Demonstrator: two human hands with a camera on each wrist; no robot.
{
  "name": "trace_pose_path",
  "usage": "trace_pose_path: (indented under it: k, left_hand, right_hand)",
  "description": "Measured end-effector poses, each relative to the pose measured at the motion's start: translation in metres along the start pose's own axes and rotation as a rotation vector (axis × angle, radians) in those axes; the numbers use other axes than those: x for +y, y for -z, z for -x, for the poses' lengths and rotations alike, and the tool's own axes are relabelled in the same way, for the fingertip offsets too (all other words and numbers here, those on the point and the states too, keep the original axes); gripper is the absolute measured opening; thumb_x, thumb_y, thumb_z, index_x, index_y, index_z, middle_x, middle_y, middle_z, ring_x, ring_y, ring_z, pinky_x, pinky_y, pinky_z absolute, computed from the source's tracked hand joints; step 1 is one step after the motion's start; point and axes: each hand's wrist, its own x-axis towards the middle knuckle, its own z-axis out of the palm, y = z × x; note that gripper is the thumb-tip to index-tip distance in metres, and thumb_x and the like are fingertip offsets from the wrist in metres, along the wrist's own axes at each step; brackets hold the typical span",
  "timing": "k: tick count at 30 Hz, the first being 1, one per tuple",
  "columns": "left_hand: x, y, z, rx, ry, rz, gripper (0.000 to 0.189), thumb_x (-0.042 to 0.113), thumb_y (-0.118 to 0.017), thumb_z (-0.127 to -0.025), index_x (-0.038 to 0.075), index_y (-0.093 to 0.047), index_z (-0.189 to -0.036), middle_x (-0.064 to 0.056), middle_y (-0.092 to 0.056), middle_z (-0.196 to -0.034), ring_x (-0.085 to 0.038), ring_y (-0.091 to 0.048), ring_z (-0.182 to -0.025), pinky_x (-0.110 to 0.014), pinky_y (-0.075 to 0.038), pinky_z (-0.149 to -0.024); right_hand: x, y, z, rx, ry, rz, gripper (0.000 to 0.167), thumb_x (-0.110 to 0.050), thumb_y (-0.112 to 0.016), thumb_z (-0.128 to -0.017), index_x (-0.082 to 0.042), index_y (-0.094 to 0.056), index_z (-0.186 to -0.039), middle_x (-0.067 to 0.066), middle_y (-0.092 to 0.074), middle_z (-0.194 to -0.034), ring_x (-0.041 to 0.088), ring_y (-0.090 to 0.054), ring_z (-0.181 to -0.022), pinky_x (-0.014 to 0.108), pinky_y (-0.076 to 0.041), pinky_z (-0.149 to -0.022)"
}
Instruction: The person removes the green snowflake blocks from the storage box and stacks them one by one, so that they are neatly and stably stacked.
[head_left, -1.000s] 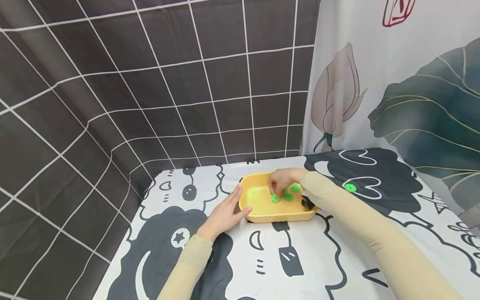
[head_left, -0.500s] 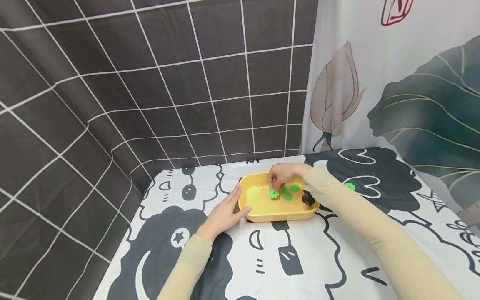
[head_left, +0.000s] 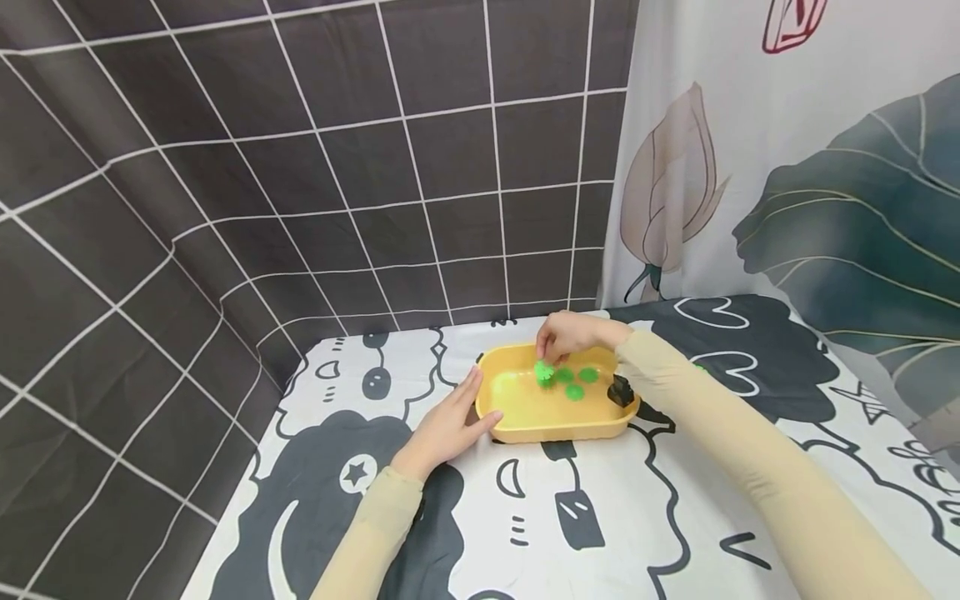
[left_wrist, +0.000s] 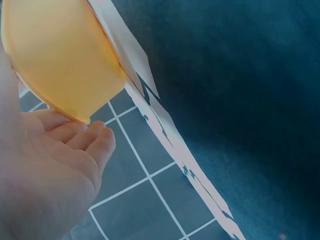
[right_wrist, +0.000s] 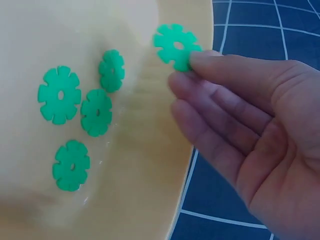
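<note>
Plainly, the green disc (right_wrist: 167,44) is notched, holed; right grip (head_left: 567,333) pinches its edge; left grip (head_left: 444,429), spread, touches tray (head_left: 558,434).

No legible words, red framed mark (head_left: 793,27) on white curtain (head_left: 720,92), unreadable looped scribble (head_left: 932,473) on tablecloth (head_left: 630,517)

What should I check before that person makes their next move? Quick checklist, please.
1. Green disc pinched by the right hand: ok.
2. Held disc apart from the four other discs: ok, a gap shows in the right wrist view.
3. Left hand touching the yellow tray: ok.
4. Everything green inside the tray: not ok, a green sliver shows by the right sleeve.
5. Black object identified: cannot tell, too small.
</note>
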Motion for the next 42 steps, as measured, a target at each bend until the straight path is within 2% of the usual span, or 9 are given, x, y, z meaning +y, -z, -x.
trace_pose_path:
  k: [4,14,20,24,28,34,42]
  left_hand:
    - [-0.001,0.0,0.0,0.001,0.006,-0.002,0.093,0.075,-0.041,-0.095,0.012,-0.023,-0.161,0.002,-0.017,-0.167,-0.023,-0.027,-0.15,-0.042,-0.028,-0.119]
    - [0.001,-0.001,0.0,0.008,-0.001,0.006,0.093,0.075,-0.04,-0.095,0.012,-0.023,-0.161,0.003,-0.016,-0.167,-0.02,-0.024,-0.151,-0.041,-0.027,-0.12]
    - [0.003,-0.003,0.004,-0.007,-0.003,0.005,0.092,0.073,-0.043,-0.096,0.011,-0.022,-0.161,0.002,-0.016,-0.167,-0.022,-0.024,-0.151,-0.042,-0.026,-0.12]
    - [0.002,-0.004,0.003,0.016,-0.04,-0.014,0.089,0.068,-0.045,-0.098,0.007,-0.025,-0.16,-0.004,-0.02,-0.167,-0.028,-0.025,-0.151,-0.044,-0.025,-0.12]
    - [0.002,-0.002,0.002,0.049,-0.067,-0.028,0.086,0.063,-0.047,-0.099,0.004,-0.027,-0.159,-0.009,-0.024,-0.165,-0.032,-0.026,-0.151,-0.046,-0.024,-0.121]
    - [0.003,-0.002,0.002,0.035,-0.058,-0.026,0.088,0.065,-0.047,-0.099,0.005,-0.026,-0.159,-0.008,-0.022,-0.166,-0.031,-0.024,-0.151,-0.046,-0.023,-0.121]
    - [0.0,-0.003,-0.002,0.028,-0.053,-0.042,0.089,0.068,-0.044,-0.098,0.007,-0.024,-0.16,-0.006,-0.02,-0.167,-0.029,-0.023,-0.152,-0.045,-0.023,-0.121]
  right_hand:
    - [0.0,0.001,0.002,0.064,0.032,0.03,0.007,0.0,-0.069,-0.087,-0.004,-0.073,-0.091,-0.001,-0.071,-0.08,0.01,-0.06,-0.068,0.024,-0.053,-0.066]
    - [0.006,0.009,0.015,0.138,0.035,-0.048,0.004,-0.001,-0.07,-0.09,-0.001,-0.073,-0.092,0.003,-0.073,-0.083,0.014,-0.066,-0.072,0.032,-0.059,-0.071]
    - [0.018,0.012,0.023,0.204,0.017,-0.069,0.005,-0.006,-0.071,-0.092,-0.003,-0.074,-0.096,0.002,-0.074,-0.084,0.014,-0.069,-0.077,0.028,-0.058,-0.073]
    - [0.025,0.021,0.031,0.248,0.014,-0.102,0.009,-0.006,-0.071,-0.092,-0.002,-0.075,-0.098,0.003,-0.074,-0.085,0.025,-0.071,-0.081,0.035,-0.059,-0.078]
    - [0.028,0.032,0.044,0.296,-0.001,-0.132,0.01,-0.007,-0.072,-0.092,0.0,-0.075,-0.1,0.006,-0.075,-0.088,0.03,-0.073,-0.086,0.04,-0.06,-0.079]
    - [0.036,0.045,0.068,0.345,-0.035,-0.152,0.013,-0.007,-0.072,-0.093,0.002,-0.074,-0.102,0.01,-0.076,-0.092,0.021,-0.072,-0.082,0.034,-0.06,-0.076]
    - [0.055,0.054,0.104,0.416,-0.119,-0.16,0.016,-0.013,-0.073,-0.093,-0.001,-0.075,-0.104,0.008,-0.076,-0.093,0.02,-0.071,-0.083,0.042,-0.059,-0.083]
